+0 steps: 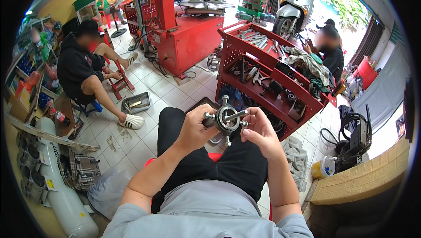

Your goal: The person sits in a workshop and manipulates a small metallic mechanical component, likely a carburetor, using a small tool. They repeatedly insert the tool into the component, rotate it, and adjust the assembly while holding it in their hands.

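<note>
Ring fitting (229, 128), studded with bolts (225, 99), sits above the black trousers (199, 166) of a seated person, left hand (198, 127) gripping its side, right hand (261, 133) curled at the rod (237, 115), whether gripping unclear. Handling the rod appears the step in hand; moving it would call for a steady left hold. The ring's opening faces up toward the wearer; the rod's long axis points rightward, slightly away.
</note>
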`<control>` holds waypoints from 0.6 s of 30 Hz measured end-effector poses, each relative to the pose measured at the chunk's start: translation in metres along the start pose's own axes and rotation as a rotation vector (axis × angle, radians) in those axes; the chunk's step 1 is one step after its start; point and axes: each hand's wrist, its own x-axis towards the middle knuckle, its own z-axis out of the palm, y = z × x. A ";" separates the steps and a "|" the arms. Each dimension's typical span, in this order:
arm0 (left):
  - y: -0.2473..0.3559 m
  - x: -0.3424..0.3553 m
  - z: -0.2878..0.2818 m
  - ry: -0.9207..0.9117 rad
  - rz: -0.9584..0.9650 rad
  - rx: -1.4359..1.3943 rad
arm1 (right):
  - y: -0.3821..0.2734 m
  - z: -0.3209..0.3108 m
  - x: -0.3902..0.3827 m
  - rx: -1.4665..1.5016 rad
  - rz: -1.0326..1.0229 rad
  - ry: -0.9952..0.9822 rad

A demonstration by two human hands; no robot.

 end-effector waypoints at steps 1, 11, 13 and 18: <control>0.000 0.001 0.000 0.000 0.009 0.002 | 0.001 -0.001 0.000 0.012 -0.017 0.008; -0.008 -0.008 0.004 0.017 -0.271 -0.377 | 0.004 -0.001 0.004 0.501 -0.118 0.006; -0.021 -0.016 0.006 0.057 -0.304 -0.439 | 0.000 0.004 0.006 0.633 -0.113 0.037; -0.021 -0.017 0.009 0.023 -0.309 -0.516 | 0.009 -0.012 0.003 0.737 -0.239 -0.176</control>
